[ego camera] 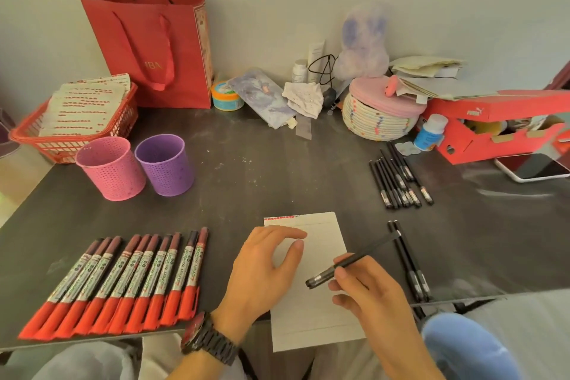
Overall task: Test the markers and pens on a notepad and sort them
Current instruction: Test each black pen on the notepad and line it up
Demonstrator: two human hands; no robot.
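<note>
1. Your right hand (364, 290) pinches a black pen (351, 262) between thumb and fingers, above the right side of the notepad (324, 311). Your left hand (259, 268) lies relaxed and spread over the pad's left side, holding nothing.
2. The notepad sits on the dark table (246, 163) right in front of you, with its near end hanging over the table edge. If you press hard low on the page, it could tip or slide. Your left hand is what pins it, so put weight there.
3. The pen's long axis runs diagonally. Its glossy, labelled end points down-left toward you, and its plain end points up-right, away from you. I cannot tell which end writes or whether a cap is on, and stroking with the wrong end would make a good pen look dead.
4. Two black pens (411, 268) lie just beside the pad's right edge, reaching the table's near edge. A sweep of your right wrist could roll them off.
5. Mixing groups is the other risk. A larger group of black pens (398, 182) lies well apart at the back right. The red markers (123, 281) lie in a row on the left, with the pink cup (111, 168) and purple cup (165, 165) behind them. If the pen lands in the wrong group, the sort is spoiled.
</note>
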